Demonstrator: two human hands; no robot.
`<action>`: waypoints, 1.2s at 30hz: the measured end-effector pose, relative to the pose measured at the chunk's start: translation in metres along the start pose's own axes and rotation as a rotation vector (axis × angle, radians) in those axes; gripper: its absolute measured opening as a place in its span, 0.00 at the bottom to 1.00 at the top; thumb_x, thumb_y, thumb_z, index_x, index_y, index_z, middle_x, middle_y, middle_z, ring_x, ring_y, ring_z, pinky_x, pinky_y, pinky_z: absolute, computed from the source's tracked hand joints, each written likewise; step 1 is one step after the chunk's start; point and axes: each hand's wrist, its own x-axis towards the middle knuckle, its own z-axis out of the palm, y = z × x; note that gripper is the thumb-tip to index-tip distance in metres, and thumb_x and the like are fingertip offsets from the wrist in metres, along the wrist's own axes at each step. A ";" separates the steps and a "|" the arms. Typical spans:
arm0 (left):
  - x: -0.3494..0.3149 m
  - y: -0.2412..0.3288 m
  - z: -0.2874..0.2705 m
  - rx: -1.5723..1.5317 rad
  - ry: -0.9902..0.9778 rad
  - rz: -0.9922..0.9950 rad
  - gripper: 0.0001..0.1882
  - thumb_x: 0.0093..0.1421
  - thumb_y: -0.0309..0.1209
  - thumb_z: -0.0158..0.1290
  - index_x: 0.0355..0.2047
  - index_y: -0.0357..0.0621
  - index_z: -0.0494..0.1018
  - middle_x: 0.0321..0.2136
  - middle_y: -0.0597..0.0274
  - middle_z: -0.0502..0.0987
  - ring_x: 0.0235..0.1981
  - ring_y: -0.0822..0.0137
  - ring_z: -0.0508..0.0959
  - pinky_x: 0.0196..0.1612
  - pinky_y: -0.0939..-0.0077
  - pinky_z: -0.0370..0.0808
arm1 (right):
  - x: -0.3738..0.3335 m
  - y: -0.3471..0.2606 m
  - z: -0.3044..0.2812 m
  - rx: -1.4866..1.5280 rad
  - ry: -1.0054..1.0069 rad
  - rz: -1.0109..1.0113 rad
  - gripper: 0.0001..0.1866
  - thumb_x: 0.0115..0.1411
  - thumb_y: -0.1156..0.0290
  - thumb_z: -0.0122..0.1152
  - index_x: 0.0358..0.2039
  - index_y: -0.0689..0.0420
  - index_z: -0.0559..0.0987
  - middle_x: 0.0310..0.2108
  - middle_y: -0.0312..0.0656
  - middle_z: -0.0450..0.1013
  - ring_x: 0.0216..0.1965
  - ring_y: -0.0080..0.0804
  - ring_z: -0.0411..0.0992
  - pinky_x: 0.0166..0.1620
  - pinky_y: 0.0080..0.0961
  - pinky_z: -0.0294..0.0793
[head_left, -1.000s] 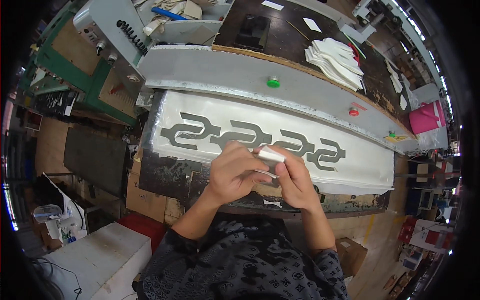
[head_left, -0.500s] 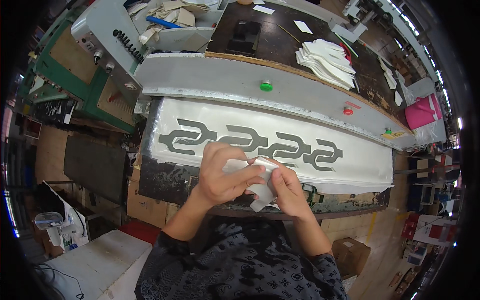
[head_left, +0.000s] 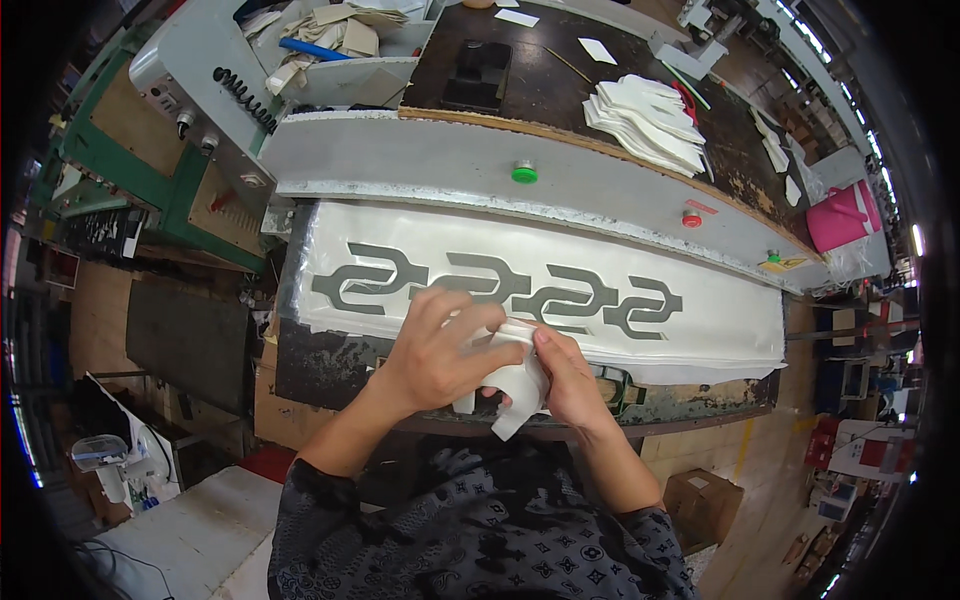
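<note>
Between right hand (head_left: 573,383) fingertips, pinching white piece (head_left: 522,384); can't tell left hand (head_left: 437,350) grip tbh. Could crease if yanked unevenly.

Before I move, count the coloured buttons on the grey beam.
3: green button mid-beam, red button to its right, another green button farther right, near the pink bucket.

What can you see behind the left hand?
Behind the left hand lies the white sheet with a dark grey forked shape; that shape is partly covered, so its full outline cannot be seen.
</note>
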 end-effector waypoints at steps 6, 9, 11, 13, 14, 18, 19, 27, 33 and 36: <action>0.006 0.004 0.004 -0.032 -0.058 -0.094 0.12 0.50 0.37 0.68 0.37 0.58 0.85 0.42 0.70 0.76 0.47 0.58 0.73 0.50 0.59 0.69 | 0.002 0.005 -0.005 -0.018 0.009 -0.041 0.27 0.82 0.57 0.36 0.61 0.68 0.73 0.44 0.48 0.80 0.35 0.31 0.82 0.36 0.23 0.83; 0.009 0.000 0.002 -0.022 -0.079 -0.047 0.11 0.52 0.35 0.68 0.38 0.56 0.84 0.41 0.69 0.75 0.46 0.58 0.74 0.50 0.59 0.69 | 0.002 0.005 -0.005 0.024 0.041 -0.010 0.26 0.82 0.58 0.36 0.58 0.69 0.75 0.42 0.48 0.81 0.34 0.30 0.83 0.33 0.21 0.82; 0.007 0.004 0.005 -0.043 -0.096 -0.066 0.10 0.54 0.35 0.67 0.38 0.54 0.84 0.41 0.68 0.76 0.46 0.58 0.74 0.50 0.59 0.69 | 0.001 0.006 -0.006 0.051 0.054 0.036 0.26 0.82 0.57 0.36 0.54 0.68 0.76 0.41 0.46 0.81 0.32 0.29 0.83 0.31 0.19 0.81; 0.007 0.004 0.005 -0.118 -0.194 -0.134 0.10 0.54 0.34 0.67 0.37 0.52 0.83 0.41 0.66 0.76 0.46 0.57 0.75 0.50 0.60 0.69 | 0.003 0.011 -0.008 -0.051 0.061 0.014 0.26 0.82 0.56 0.36 0.54 0.67 0.76 0.41 0.45 0.81 0.33 0.29 0.83 0.31 0.19 0.81; 0.006 0.003 0.005 -0.155 -0.246 -0.172 0.10 0.54 0.34 0.67 0.37 0.51 0.82 0.41 0.65 0.76 0.46 0.56 0.75 0.50 0.60 0.69 | 0.004 0.014 -0.008 -0.100 0.064 0.008 0.26 0.82 0.56 0.36 0.53 0.66 0.76 0.41 0.44 0.81 0.33 0.29 0.83 0.31 0.19 0.81; 0.015 0.004 -0.001 -0.352 -0.208 -0.250 0.11 0.52 0.30 0.69 0.36 0.49 0.82 0.42 0.64 0.77 0.44 0.57 0.76 0.52 0.60 0.68 | 0.001 0.025 -0.010 -0.381 0.072 -0.122 0.27 0.82 0.54 0.37 0.58 0.64 0.77 0.33 0.39 0.81 0.31 0.21 0.79 0.34 0.20 0.78; 0.019 0.004 0.000 -0.352 -0.204 -0.233 0.10 0.53 0.28 0.69 0.36 0.47 0.81 0.43 0.62 0.79 0.41 0.57 0.80 0.48 0.60 0.73 | -0.002 0.023 -0.007 -0.395 0.088 -0.172 0.27 0.82 0.56 0.37 0.61 0.64 0.77 0.32 0.40 0.82 0.30 0.20 0.77 0.34 0.21 0.77; 0.015 0.014 0.025 -0.494 -0.141 -0.328 0.09 0.51 0.19 0.68 0.33 0.37 0.81 0.46 0.48 0.86 0.37 0.52 0.87 0.38 0.69 0.84 | -0.015 0.004 -0.016 -0.635 0.135 -0.338 0.23 0.80 0.62 0.45 0.65 0.64 0.73 0.34 0.48 0.83 0.35 0.35 0.84 0.39 0.30 0.80; 0.048 0.022 0.040 -0.419 -0.050 -0.076 0.14 0.53 0.19 0.66 0.42 0.36 0.82 0.44 0.48 0.86 0.37 0.52 0.87 0.39 0.66 0.84 | -0.026 -0.016 -0.036 -0.898 0.134 -0.487 0.39 0.70 0.66 0.63 0.75 0.59 0.57 0.34 0.55 0.82 0.37 0.54 0.83 0.41 0.40 0.79; 0.075 0.031 0.028 -0.424 -0.218 -0.090 0.16 0.58 0.23 0.64 0.48 0.36 0.81 0.41 0.48 0.83 0.38 0.49 0.84 0.41 0.60 0.81 | -0.033 -0.033 -0.055 -0.975 0.087 -0.400 0.47 0.66 0.69 0.67 0.77 0.57 0.49 0.35 0.58 0.82 0.39 0.60 0.82 0.45 0.41 0.79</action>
